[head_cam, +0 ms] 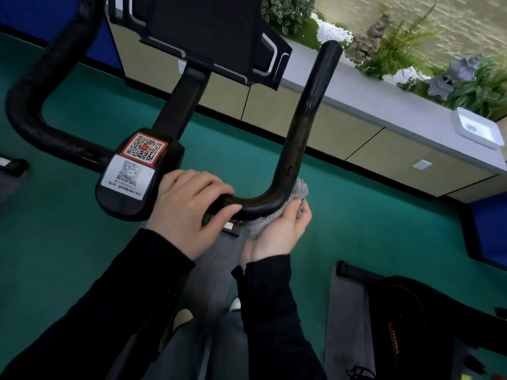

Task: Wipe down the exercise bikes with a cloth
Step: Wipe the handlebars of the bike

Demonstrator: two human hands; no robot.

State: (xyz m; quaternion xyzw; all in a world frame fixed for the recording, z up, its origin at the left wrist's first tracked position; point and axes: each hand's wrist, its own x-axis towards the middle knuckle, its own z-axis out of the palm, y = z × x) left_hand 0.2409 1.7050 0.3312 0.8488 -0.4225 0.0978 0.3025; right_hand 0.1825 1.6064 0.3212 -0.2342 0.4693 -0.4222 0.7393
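Observation:
A black exercise bike handlebar (304,116) curves in a U in front of me, with a centre block carrying two QR stickers (137,165) and a dark console (208,31) above. My left hand (189,207) grips the bar just right of the centre block, fingers wrapped over it. My right hand (279,231) is palm up beneath the right bend of the bar and presses a grey fluffy cloth (293,193) against the bar's underside. Only the cloth's edges show around the bar and fingers.
Green floor (356,215) lies below. A long low cabinet with a grey top (370,105) runs along the right, with plants (397,48) and a white dish (477,130) on it. Another black machine (411,311) stands at lower right, and blue panels at the far edges.

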